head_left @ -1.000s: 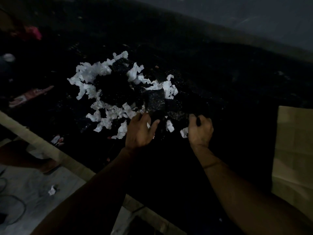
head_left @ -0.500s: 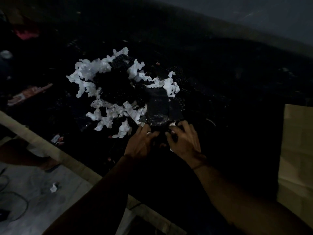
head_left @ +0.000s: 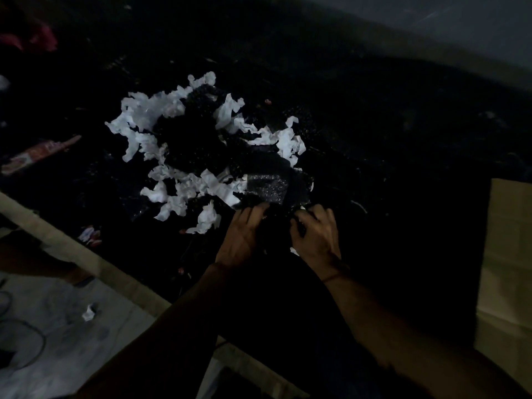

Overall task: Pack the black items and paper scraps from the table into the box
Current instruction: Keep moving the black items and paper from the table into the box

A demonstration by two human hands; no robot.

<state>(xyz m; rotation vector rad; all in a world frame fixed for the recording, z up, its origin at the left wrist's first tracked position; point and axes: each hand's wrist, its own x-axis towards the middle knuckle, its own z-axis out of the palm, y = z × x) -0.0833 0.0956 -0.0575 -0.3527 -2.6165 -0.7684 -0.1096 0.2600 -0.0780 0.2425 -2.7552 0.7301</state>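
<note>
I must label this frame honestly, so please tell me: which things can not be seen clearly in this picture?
- Head view, left hand and right hand: what the fingers grip is lost in darkness.
- Black items among the paper scraps: their shapes merge with the dark table.
- Box: cut off by the right edge; its inside does not show.
- Red thing at left: too dim to identify.

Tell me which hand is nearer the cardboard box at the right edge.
Right. The right hand lies between the pile and the cardboard box; the left hand sits farther away, beside it.
</note>
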